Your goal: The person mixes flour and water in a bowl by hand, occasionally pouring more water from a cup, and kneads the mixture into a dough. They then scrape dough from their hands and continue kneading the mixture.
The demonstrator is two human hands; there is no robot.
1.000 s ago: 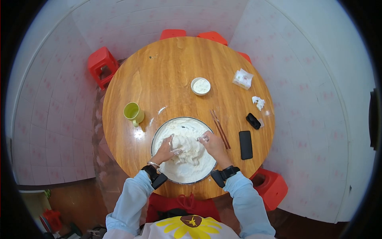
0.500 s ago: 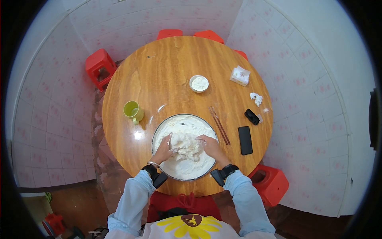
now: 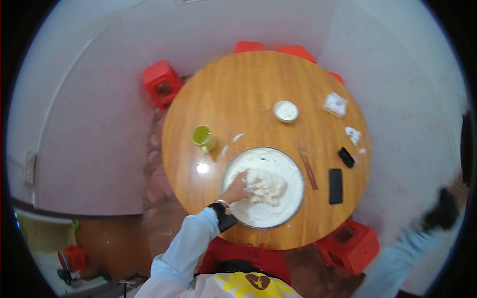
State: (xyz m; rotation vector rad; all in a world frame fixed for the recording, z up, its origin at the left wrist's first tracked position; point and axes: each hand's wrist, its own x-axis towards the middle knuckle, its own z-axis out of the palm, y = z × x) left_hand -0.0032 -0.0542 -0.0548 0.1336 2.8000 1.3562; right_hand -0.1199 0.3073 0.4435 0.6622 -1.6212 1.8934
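A lumpy mass of white dough (image 3: 268,186) lies among loose flour in a wide round basin (image 3: 226,171) with a dark rim. At the left side of that dough, my left hand (image 3: 237,187) grips it, with the fingertips partly sunk in and hidden. My right hand (image 3: 458,187) is far out at the right edge of the view, close to a dark object (image 3: 466,149) on the wall. Motion blur and shadow hide its fingers, and whether it touches that object does not show.
The basin sits on a round wooden table (image 3: 238,84). Around it are a green mug (image 3: 203,138), a bowl of white powder (image 3: 286,111), chopsticks (image 3: 308,170), a phone (image 3: 336,186), a black item (image 3: 346,157), a tissue pack (image 3: 336,105) and crumpled tissue (image 3: 353,135). Red stools (image 3: 350,247) surround the table.
My right hand has left the dough and swung far right to the wall. My left hand remains at the dough. The whole view has shifted, so the table appears farther right.
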